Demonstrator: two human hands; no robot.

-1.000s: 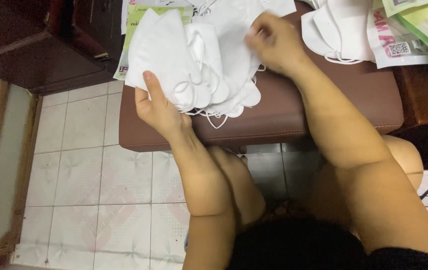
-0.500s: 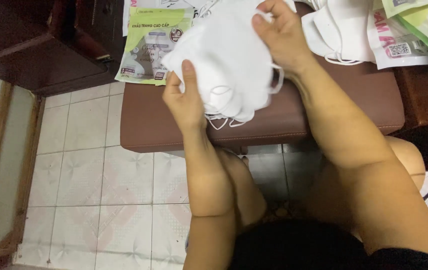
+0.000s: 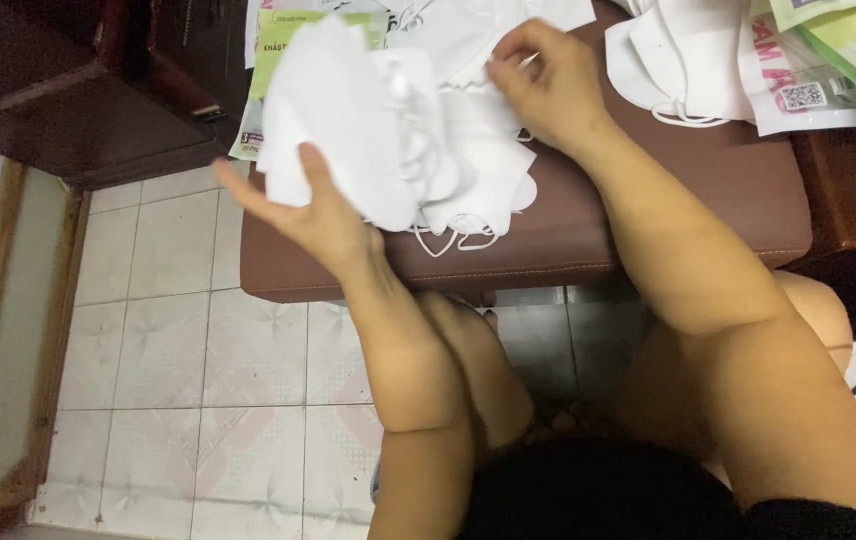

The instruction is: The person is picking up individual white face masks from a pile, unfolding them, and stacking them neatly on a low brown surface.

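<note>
Head view, looking down on a brown padded stool (image 3: 708, 190), the landmark for all positions given here. The left hand (image 3: 323, 215) hangs over the stool's left front corner, closed from beneath around a fanned stack of white face masks (image 3: 368, 130); the thumb lies across the front of the stack and the fingers support it from behind, a grip that appears to keep the loose pieces aligned. The stack is tilted up off the stool's top, its ear loops (image 3: 448, 238) dangling toward the front edge. The right hand (image 3: 548, 85), above the middle of the stool near its far edge, has its fingertips pinched on the upper edge of a mask at the stack's right side, seemingly to steady or separate one piece; the remaining fingers are curled. A second heap of white masks (image 3: 673, 60) rests on the stool's far right part, beside printed packaging sheets (image 3: 798, 90). A green printed packet (image 3: 278, 50) lies at the far left corner, partly hidden by the held stack. Pale floor tiles (image 3: 178, 350) extend to the left of the stool.
</note>
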